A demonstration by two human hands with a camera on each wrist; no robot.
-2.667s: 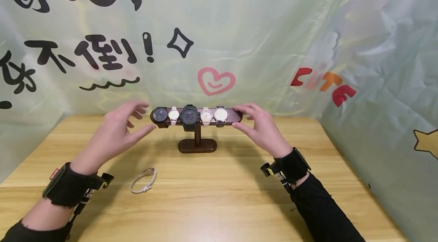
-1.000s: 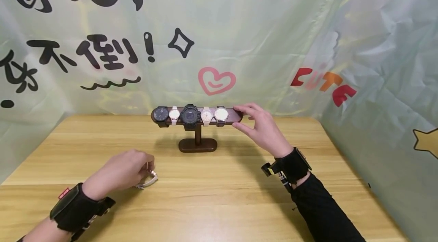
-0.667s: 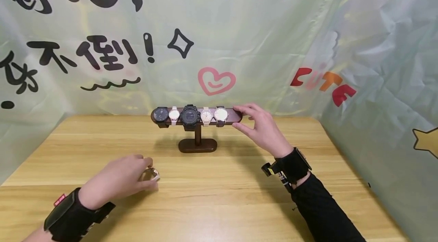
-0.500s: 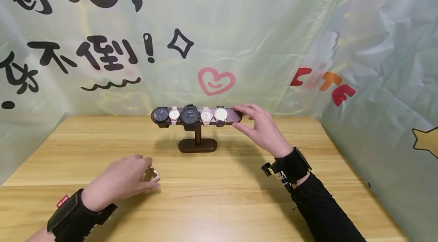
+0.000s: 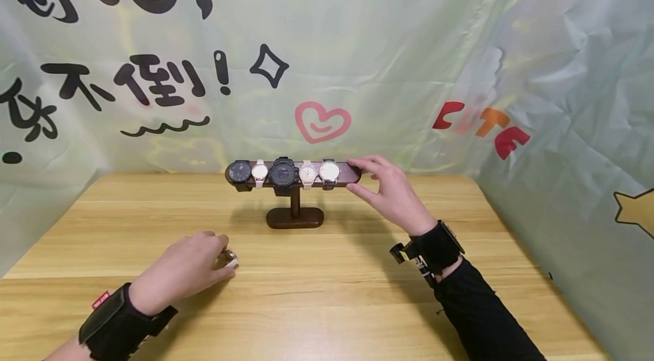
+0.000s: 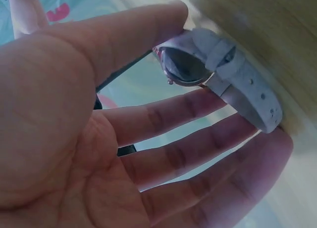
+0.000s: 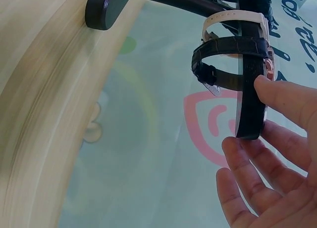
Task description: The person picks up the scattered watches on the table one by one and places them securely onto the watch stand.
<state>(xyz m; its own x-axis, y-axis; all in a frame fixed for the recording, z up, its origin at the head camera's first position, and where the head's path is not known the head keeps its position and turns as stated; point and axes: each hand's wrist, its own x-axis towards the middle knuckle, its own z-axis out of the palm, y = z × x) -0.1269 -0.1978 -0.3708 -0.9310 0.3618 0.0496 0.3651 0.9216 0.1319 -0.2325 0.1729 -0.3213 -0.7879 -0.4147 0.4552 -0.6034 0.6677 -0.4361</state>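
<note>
My left hand [image 5: 186,264] is low over the left part of the table, holding a white-strapped wristwatch [image 6: 247,87] between thumb and fingers. In the left wrist view its buckled strap loops outward past the fingertips, and the dial partly shows; in the head view the hand covers most of it. At the back, my right hand [image 5: 390,193] pinches the right end of a dark brown watch stand [image 5: 295,217], thumb on one side of the bar and fingers on the other. Several wristwatches line that bar, among them a bulky black one [image 5: 283,172].
The stand rests on a pale wooden table [image 5: 317,293] close to its back edge. Behind and to the right hangs a light green printed cloth [image 5: 388,66]. Both wrists wear black straps with small cameras.
My left hand has left the stand's left end and come down and forward to the white-strapped wristwatch lying on the table, taking hold of it. The right hand stays at the bar's right end.
</note>
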